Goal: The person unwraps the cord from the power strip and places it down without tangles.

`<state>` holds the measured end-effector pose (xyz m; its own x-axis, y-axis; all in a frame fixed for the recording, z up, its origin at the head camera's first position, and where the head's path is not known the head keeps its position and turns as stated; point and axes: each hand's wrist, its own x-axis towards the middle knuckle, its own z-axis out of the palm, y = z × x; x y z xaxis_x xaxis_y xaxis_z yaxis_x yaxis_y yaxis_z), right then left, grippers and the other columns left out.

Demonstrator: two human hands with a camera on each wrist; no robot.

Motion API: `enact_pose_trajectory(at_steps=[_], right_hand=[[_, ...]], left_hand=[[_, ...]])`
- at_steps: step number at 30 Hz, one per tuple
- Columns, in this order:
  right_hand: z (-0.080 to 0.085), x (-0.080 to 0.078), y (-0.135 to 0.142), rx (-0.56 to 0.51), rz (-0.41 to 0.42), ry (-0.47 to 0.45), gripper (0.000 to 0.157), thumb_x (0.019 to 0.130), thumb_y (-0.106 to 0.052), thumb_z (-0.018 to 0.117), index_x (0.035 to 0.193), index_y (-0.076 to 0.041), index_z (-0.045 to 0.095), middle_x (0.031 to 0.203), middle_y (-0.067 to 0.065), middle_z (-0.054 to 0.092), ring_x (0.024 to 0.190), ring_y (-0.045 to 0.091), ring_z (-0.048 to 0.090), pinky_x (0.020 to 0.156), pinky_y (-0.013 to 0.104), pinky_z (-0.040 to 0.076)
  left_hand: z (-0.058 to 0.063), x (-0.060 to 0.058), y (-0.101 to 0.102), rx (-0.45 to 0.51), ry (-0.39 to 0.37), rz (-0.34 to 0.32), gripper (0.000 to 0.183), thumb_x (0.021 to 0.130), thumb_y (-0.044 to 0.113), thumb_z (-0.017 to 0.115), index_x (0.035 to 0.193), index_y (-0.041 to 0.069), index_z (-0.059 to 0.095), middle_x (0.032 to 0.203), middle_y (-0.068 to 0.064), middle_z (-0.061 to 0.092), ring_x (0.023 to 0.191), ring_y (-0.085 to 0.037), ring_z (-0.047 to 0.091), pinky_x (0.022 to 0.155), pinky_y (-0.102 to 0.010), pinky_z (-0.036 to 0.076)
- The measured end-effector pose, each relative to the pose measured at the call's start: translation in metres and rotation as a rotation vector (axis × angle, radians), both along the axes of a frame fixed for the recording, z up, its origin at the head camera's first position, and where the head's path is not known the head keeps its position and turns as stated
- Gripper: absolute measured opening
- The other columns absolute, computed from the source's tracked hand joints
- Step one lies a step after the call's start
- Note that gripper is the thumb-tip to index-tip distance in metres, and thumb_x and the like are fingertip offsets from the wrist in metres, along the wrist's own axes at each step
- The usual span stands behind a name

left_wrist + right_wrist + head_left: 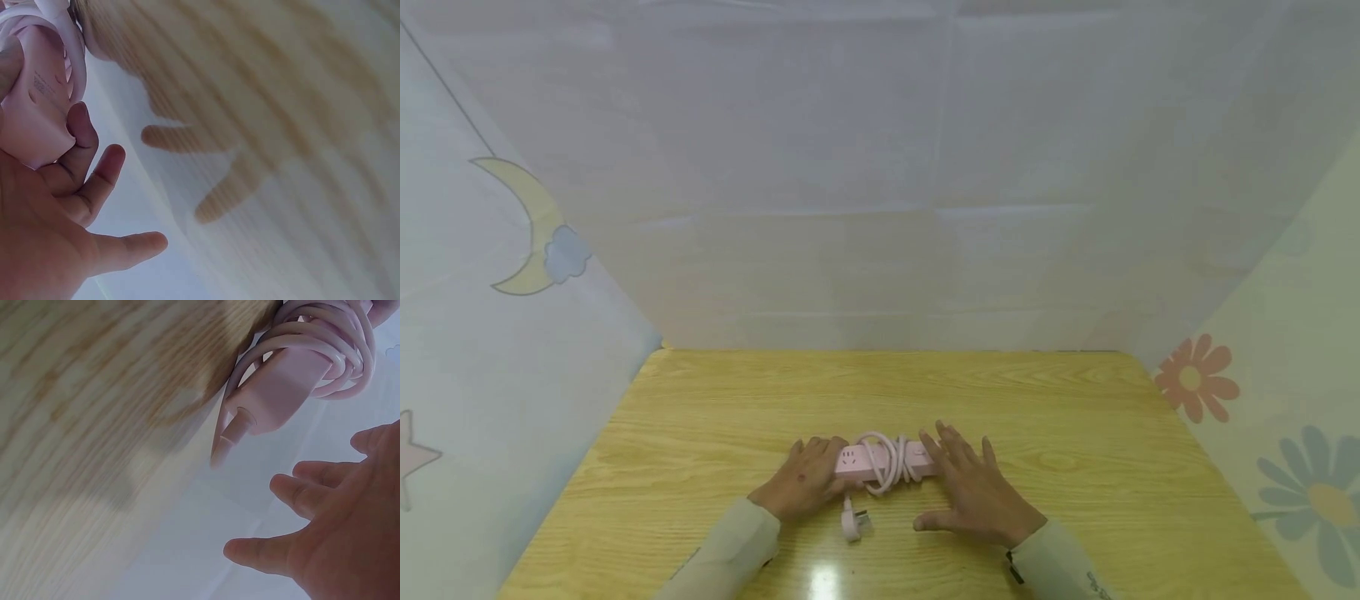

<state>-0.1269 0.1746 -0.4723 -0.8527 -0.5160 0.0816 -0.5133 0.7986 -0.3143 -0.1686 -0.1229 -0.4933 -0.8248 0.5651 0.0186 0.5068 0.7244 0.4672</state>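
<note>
A pink power strip (854, 463) lies across the wooden table in the head view, its cord (891, 463) wound round the middle in several loops. The plug (851, 523) rests on the tabletop in front of it. My left hand (805, 482) grips the left end of the strip. Seen from the left wrist, a thumb and a finger lie on either side of that pink end (39, 109). My right hand (979, 493) spreads its fingers at the right end. From the right wrist, these fingers (259, 553) stand apart from the strip (284, 387).
The wood-grain table (700, 417) carries the strip near its front middle. A pale sheet (820, 167) hangs behind it. Printed side sheets show a moon (542, 200) at left and flowers (1195, 379) at right.
</note>
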Motion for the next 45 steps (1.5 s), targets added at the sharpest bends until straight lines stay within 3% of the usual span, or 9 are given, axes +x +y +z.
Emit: enact_pose_trajectory(at_steps=[6,12,17,31,39,45], right_hand=[[0.000,0.001,-0.001,0.003,-0.004,0.021,0.109,0.080,-0.066,0.070,0.159,-0.008,0.022,0.162,0.023,0.019,0.147,0.042,0.022,0.109,0.075,0.014],[-0.001,0.000,0.000,0.004,0.007,0.036,0.110,0.080,-0.066,0.070,0.159,-0.008,0.021,0.162,0.023,0.019,0.146,0.043,0.023,0.108,0.076,0.016],[-0.001,0.000,0.000,0.013,0.002,0.040,0.110,0.080,-0.068,0.069,0.159,-0.007,0.021,0.162,0.023,0.019,0.146,0.042,0.024,0.108,0.075,0.016],[0.004,0.003,0.004,0.003,-0.006,0.095,0.108,0.082,-0.064,0.070,0.158,-0.006,0.020,0.161,0.023,0.020,0.145,0.041,0.027,0.109,0.073,0.016],[0.002,0.003,0.008,-0.030,-0.011,0.093,0.108,0.083,-0.061,0.071,0.159,-0.006,0.019,0.162,0.022,0.019,0.143,0.041,0.032,0.109,0.074,0.016],[0.002,0.004,0.010,-0.061,-0.006,0.138,0.108,0.083,-0.061,0.070,0.159,-0.006,0.017,0.161,0.023,0.019,0.142,0.043,0.031,0.109,0.074,0.017]], left_hand=[[0.002,0.003,0.000,0.020,-0.011,-0.010,0.047,0.098,0.050,0.057,0.123,0.011,0.051,0.110,-0.007,0.062,0.111,-0.030,0.057,0.108,-0.071,0.026],[0.002,0.006,0.001,0.068,-0.018,0.002,0.045,0.098,0.053,0.054,0.120,0.015,0.051,0.111,-0.004,0.061,0.112,-0.028,0.056,0.110,-0.073,0.016],[0.001,0.008,0.001,0.117,0.005,0.002,0.043,0.098,0.054,0.053,0.120,0.017,0.051,0.108,-0.001,0.063,0.109,-0.024,0.058,0.109,-0.074,0.015],[-0.001,0.014,-0.006,0.186,0.096,-0.012,0.036,0.100,0.033,0.060,0.123,0.007,0.051,0.111,-0.006,0.062,0.110,-0.027,0.059,0.107,-0.076,0.017],[0.009,0.017,-0.007,0.237,0.043,0.050,0.047,0.100,0.044,0.057,0.129,0.008,0.051,0.119,-0.006,0.061,0.114,-0.027,0.058,0.110,-0.074,0.011],[0.021,0.017,-0.009,0.261,0.051,0.077,0.052,0.098,0.047,0.057,0.131,0.007,0.052,0.123,-0.009,0.062,0.119,-0.029,0.056,0.111,-0.074,0.009]])
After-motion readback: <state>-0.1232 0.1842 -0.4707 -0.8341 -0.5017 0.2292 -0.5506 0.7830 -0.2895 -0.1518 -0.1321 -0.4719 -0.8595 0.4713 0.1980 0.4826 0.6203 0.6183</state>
